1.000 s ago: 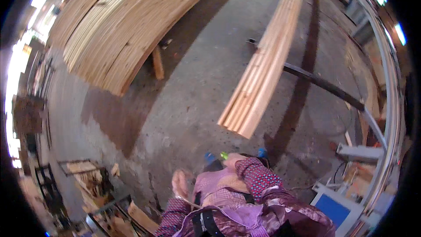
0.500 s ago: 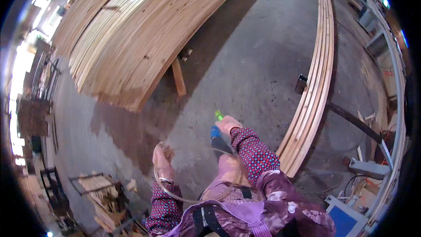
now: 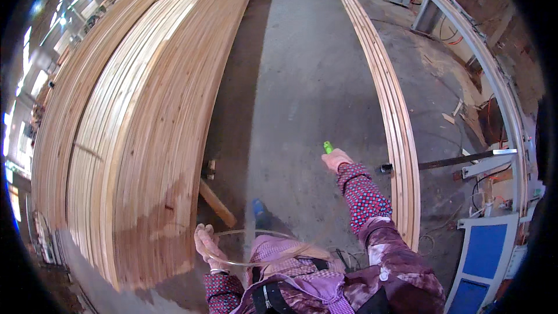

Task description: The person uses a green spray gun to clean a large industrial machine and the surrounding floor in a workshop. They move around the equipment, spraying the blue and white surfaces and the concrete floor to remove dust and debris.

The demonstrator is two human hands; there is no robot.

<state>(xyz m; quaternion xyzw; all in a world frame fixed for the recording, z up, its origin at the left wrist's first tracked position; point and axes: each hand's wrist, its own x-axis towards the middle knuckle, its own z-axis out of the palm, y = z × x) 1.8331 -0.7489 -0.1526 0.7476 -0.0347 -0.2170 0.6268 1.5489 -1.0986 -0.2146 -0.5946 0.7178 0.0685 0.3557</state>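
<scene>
At 9 o'clock, a broad stack of long boards (image 3: 145, 128) fills the side of the view, its near end down toward 7 o'clock and a darker stain-like patch across its lower right part. By its right edge, at about half past 7, a short wooden piece (image 3: 217, 204) slants out over the floor (image 3: 308, 81). The left hand (image 3: 210, 247) is at 7 o'clock, close beside the stack's near corner, fingers bent; a clear hose (image 3: 250, 232) loops from it across the person's front, but whether that grip is closed on the hose cannot be told. A blue shoe (image 3: 260, 214) shows toward half past 6. Just past 3 o'clock, the right hand (image 3: 337, 160) has its grip wrapped around a small bright green tool (image 3: 328, 147), whose end sticks out above the fist over the floor. Farther right, a narrow bundle of boards (image 3: 386, 93) runs from about half past 12 to past 4, a dark bar (image 3: 447, 161) reaching away from it at 3. Beyond, a grey rail (image 3: 494, 67) curves from 1 down past 3, and a blue-panelled cabinet (image 3: 485, 250) stands at 4.
</scene>
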